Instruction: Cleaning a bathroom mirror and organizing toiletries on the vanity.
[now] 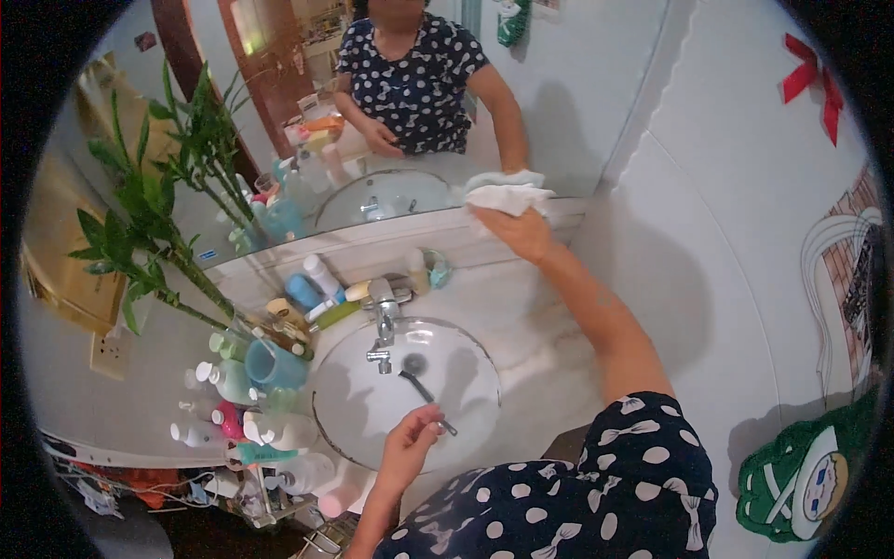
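My right hand (521,233) is closed around a white cloth (507,197), pressing it to the lower right part of the mirror (568,102). Below, over the near side of the white oval sink (349,391), hovers my left hand (410,447), its fingers loosely bent and holding nothing visible. A slim dark stick-like thing (417,385) with a silvery end lies in the basin, partly behind those fingertips; its kind is unclear. The mirror's reflection shows it in the sink, apart from the hand. A chrome faucet (384,312) rises at the sink's far edge.
Left of the sink crowd several pump bottles (223,380), a light blue cup (277,363) and tall green bamboo stalks (200,279). Tubes and small bottles (321,278) line the back ledge. A green glass-like cup (436,268) stands right of the faucet. Wall decorations hang at right.
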`<action>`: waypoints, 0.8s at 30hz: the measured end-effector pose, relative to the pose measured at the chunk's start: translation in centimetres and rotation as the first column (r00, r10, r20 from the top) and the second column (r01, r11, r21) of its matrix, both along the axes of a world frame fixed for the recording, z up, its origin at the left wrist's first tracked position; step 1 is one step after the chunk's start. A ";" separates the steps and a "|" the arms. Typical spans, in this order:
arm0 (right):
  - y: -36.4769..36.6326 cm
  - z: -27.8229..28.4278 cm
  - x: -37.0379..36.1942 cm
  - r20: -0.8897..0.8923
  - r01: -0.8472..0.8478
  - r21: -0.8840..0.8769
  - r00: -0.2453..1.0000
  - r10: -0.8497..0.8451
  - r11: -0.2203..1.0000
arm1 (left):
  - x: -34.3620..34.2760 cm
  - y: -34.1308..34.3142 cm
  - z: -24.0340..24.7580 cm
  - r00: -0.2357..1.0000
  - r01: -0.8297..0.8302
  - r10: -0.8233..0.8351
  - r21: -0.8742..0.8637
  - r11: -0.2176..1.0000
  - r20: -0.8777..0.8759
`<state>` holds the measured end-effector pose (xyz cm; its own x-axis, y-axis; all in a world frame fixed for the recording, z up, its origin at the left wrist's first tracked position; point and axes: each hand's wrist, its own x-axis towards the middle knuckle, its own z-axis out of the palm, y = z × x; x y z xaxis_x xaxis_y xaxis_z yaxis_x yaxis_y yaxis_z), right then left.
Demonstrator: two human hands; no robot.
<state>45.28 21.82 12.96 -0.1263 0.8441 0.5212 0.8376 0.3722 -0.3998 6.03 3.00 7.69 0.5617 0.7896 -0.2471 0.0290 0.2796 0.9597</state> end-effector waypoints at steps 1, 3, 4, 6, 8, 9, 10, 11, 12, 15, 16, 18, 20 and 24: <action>-0.9 -0.9 2.5 -0.035 0.131 -0.091 0.990 -0.135 0.987 | 0.4 0.0 0.0 1.000 0.023 -0.023 0.003 1.000 0.008; -3.0 -0.8 5.6 0.285 0.150 0.205 0.936 -0.205 0.967 | 0.7 -0.2 0.2 0.999 0.040 -0.040 0.002 0.999 0.005; -3.7 -0.8 6.7 0.546 0.056 0.473 0.765 -0.342 0.879 | 0.8 -0.3 0.4 0.999 0.045 -0.045 -0.002 0.999 -0.005; -4.7 -1.3 7.9 0.476 0.145 0.509 0.774 -0.418 0.848 | 0.9 -0.4 0.5 0.998 0.054 -0.054 -0.005 0.999 -0.021; -4.9 -2.3 9.4 0.405 0.236 0.540 0.769 -0.496 0.808 | 1.1 -0.5 0.2 0.998 0.065 -0.065 -0.023 0.998 0.003; -4.6 -3.8 11.0 0.176 0.428 0.544 0.783 -0.597 0.722 | 1.4 -0.5 0.4 0.997 0.082 -0.082 -0.021 0.996 0.005; -4.1 -4.9 11.6 -0.060 0.598 0.496 0.747 -0.662 0.630 | 1.5 -0.5 0.5 0.996 0.085 -0.085 -0.013 0.996 0.000; -3.6 -5.0 10.8 -0.066 0.597 0.490 0.752 -0.655 0.636 | 1.2 -0.5 0.5 0.997 0.076 -0.076 -0.006 0.997 -0.011; -3.0 -5.1 9.7 -0.262 0.662 0.389 0.746 -0.612 0.640 | 0.9 -0.5 0.5 0.998 0.066 -0.067 -0.008 0.998 -0.018; -1.3 -6.4 9.4 -0.417 0.760 0.270 0.646 -0.640 0.592 | 0.6 -0.4 0.3 0.997 0.078 -0.078 0.006 0.997 -0.008; -1.0 -6.9 10.2 -0.387 0.808 0.266 0.589 -0.709 0.525 | 0.9 -0.3 0.2 0.996 0.089 -0.089 0.001 0.996 -0.010; 0.6 -7.4 8.0 -0.398 0.819 0.279 0.574 -0.716 0.501 | 0.6 -0.3 -0.1 0.998 0.066 -0.066 -0.012 0.998 -0.022; 1.9 -7.7 5.1 -0.409 0.831 0.292 0.556 -0.724 0.473 | 0.6 -0.3 0.2 0.997 0.064 -0.065 -0.029 0.997 -0.033; 3.3 -6.9 -2.5 -0.468 0.761 0.260 0.638 -0.611 0.595 | 0.5 0.0 0.6 1.000 0.024 -0.025 -0.080 0.997 -0.008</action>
<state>42.76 25.08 6.03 0.6238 0.3071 0.7188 0.7698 -0.0818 -0.6331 6.54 2.97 8.25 0.5778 0.7533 -0.3142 0.0456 0.3546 0.9339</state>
